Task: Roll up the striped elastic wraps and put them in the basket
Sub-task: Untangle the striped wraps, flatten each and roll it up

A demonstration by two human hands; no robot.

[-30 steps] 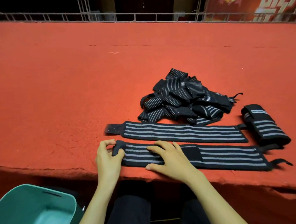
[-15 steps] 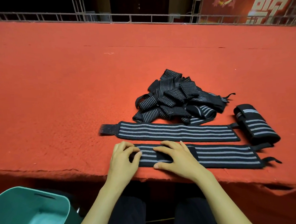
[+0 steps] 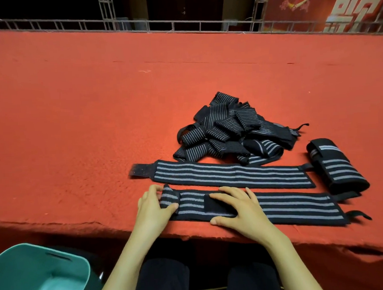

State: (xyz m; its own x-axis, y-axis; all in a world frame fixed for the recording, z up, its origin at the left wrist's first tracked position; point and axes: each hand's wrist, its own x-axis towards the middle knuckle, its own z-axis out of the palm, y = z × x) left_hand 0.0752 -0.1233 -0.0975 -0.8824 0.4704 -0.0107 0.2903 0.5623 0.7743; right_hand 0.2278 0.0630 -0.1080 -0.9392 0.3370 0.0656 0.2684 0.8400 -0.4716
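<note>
Two black wraps with grey stripes lie flat and parallel near the front edge of the red carpeted table. The nearer wrap [image 3: 296,208] has its left end turned into a small roll. My left hand [image 3: 152,207] holds that roll between thumb and fingers. My right hand [image 3: 240,207] lies flat on the same wrap, fingers straight, over its black fastening patch. The farther wrap [image 3: 232,173] lies untouched. A finished roll [image 3: 336,166] rests at the right. A teal basket [image 3: 65,260] stands below the table at the lower left.
A heap of tangled striped wraps [image 3: 234,129] lies behind the flat ones. The red table [image 3: 73,117] stretches far back to a metal railing [image 3: 180,25]. My dark-trousered legs [image 3: 166,279] sit under the table edge.
My left hand has rolled the near wrap's left end further to the right, so the roll is thicker. My right hand stayed flat on the wrap. The view shifted slightly.
</note>
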